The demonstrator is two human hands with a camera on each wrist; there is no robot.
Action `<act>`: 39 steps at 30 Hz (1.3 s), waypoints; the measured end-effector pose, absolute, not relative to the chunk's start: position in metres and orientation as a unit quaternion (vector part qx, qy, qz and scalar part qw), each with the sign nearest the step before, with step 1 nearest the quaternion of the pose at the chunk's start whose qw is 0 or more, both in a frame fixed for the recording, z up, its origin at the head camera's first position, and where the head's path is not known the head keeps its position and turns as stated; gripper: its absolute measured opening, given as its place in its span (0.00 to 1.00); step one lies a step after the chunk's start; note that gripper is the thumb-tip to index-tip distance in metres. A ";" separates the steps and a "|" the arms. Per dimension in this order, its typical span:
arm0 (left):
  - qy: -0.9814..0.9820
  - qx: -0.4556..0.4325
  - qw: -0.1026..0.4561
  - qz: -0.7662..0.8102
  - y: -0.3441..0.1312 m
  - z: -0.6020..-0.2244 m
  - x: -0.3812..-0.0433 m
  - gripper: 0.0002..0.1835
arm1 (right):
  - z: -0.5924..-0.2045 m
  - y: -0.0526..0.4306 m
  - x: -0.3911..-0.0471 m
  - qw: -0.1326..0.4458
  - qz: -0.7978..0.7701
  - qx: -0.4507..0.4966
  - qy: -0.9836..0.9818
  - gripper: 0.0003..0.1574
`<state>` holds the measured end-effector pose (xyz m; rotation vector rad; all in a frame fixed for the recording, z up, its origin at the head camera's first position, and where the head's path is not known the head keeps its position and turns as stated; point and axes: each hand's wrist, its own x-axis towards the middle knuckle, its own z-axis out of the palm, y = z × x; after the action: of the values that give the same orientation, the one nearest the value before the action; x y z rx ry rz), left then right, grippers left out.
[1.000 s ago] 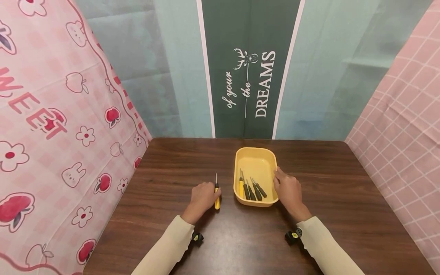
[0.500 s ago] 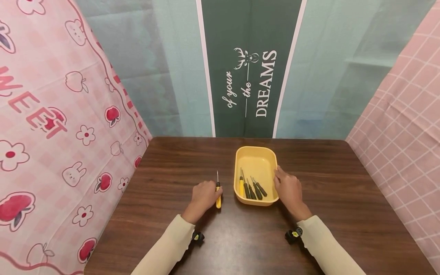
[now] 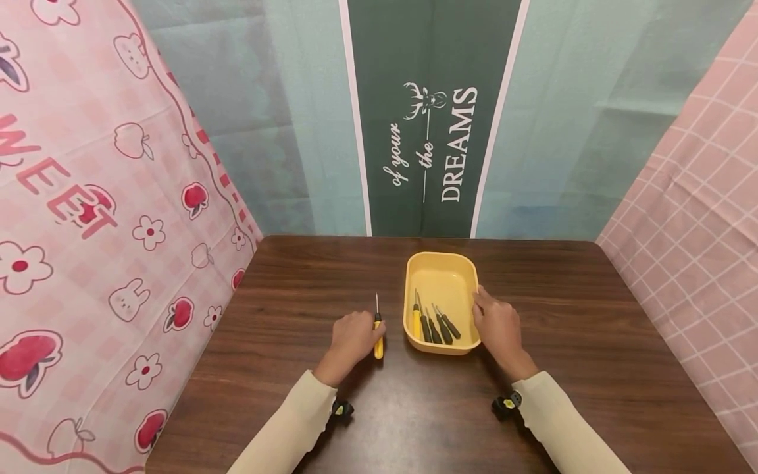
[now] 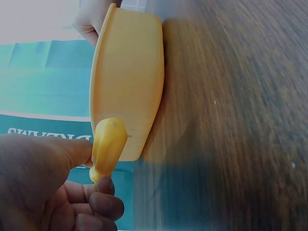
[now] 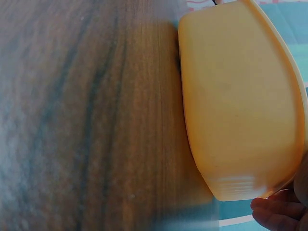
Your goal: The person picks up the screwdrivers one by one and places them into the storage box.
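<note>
My left hand (image 3: 353, 339) pinches a screwdriver with a yellow handle (image 3: 379, 347) and a thin metal shaft, left of a yellow plastic bin (image 3: 453, 286). The shaft points toward the far side. In the left wrist view, the handle end (image 4: 110, 139) sits between thumb and fingers. My right hand (image 3: 499, 327) holds the bin by its right rim; in the right wrist view its fingers (image 5: 276, 211) are partly cut off by the frame edge. Inside the bin lie one yellow-handled screwdriver (image 3: 416, 322) and several black-handled screwdrivers (image 3: 435, 332), toward its near left.
The bin stands on a dark wood-grain table (image 3: 308, 276). A green printed cloth (image 3: 426, 197) hangs behind the far edge, with pink patterned cloths at left (image 3: 148, 296) and right (image 3: 693, 217).
My left hand has drifted slightly to the right with the screwdriver, closer to the bin. The right hand keeps its hold on the rim, and the bin stays in place.
</note>
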<state>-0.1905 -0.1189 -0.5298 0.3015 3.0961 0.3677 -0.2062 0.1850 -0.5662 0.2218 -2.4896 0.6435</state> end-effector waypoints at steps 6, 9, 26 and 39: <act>0.988 0.099 0.002 0.121 -0.117 -0.529 -0.189 0.28 | -0.567 0.186 -0.206 0.288 0.247 0.094 -0.920 0.13; 0.988 0.099 0.001 0.120 -0.116 -0.528 -0.189 0.28 | -0.566 0.185 -0.205 0.288 0.249 0.096 -0.920 0.13; 0.986 0.108 -0.010 0.125 -0.114 -0.520 -0.187 0.28 | -0.566 0.183 -0.207 0.286 0.250 0.094 -0.920 0.13; 0.982 0.125 -0.017 0.141 -0.102 -0.509 -0.191 0.27 | -0.569 0.185 -0.210 0.297 0.294 0.084 -0.905 0.13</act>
<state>-0.1914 -0.1019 -0.5092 0.3965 3.1178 0.4493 -0.2096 0.1847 -0.5686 0.2226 -2.4046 0.7803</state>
